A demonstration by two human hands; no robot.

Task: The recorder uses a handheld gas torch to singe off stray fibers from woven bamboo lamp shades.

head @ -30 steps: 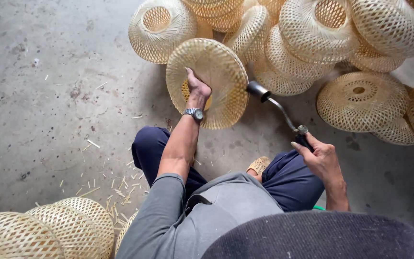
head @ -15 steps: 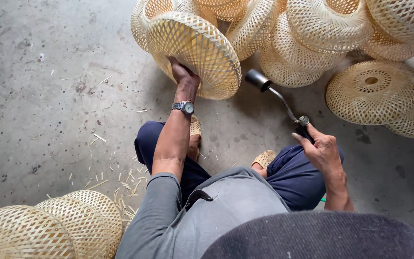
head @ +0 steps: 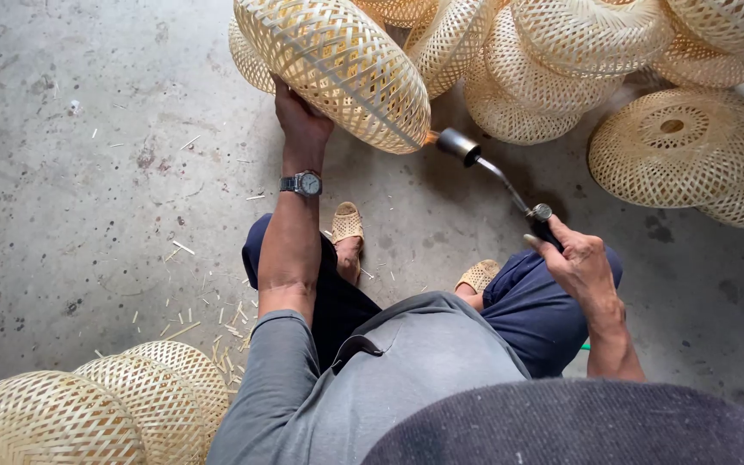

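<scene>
Woven bamboo lampshade (head: 337,65), top centre of frame; left hand (head: 301,112) clasps its lower rim. Likely light, springy, crushable; rim the sound hold. Gas torch (head: 486,164), centre right; right hand (head: 577,258) wrapped round handle, nozzle near shade edge.

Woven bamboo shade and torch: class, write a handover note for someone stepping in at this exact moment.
Left hand grips the woven bamboo shade, raised and tilted.
Right hand holds the gas torch; its nozzle points at the shade's lower edge, a small flame showing.
More shades are piled behind and by the left knee.
How much is already singed cannot be told; the flame is at one edge only.
</scene>
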